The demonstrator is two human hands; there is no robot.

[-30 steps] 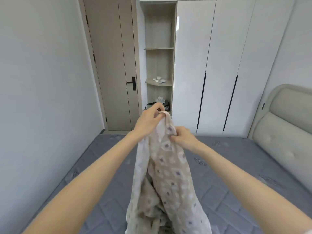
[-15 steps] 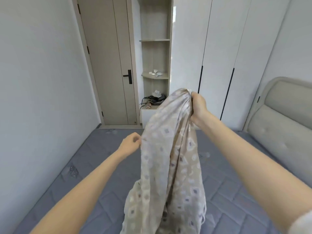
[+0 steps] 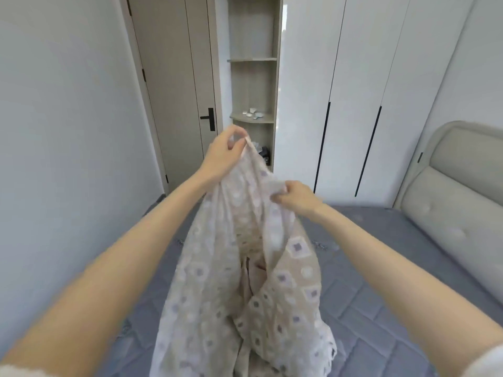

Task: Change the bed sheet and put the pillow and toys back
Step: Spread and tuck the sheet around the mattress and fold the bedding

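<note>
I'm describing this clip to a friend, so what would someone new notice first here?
A beige patterned sheet hangs bunched in mid-frame, held up by both hands: the left hand pinches its top edge, and the right hand grips a fold lower and to the right. Under it lies a bare grey quilted mattress, with a padded headboard at the right edge.

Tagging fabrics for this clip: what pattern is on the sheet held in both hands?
Beige sheet with white and purple square motifs, in the head view.

left hand (image 3: 223,153) raised, pinching sheet (image 3: 206,281) | right hand (image 3: 296,198) lower, gripping sheet | arms outstretched
</note>
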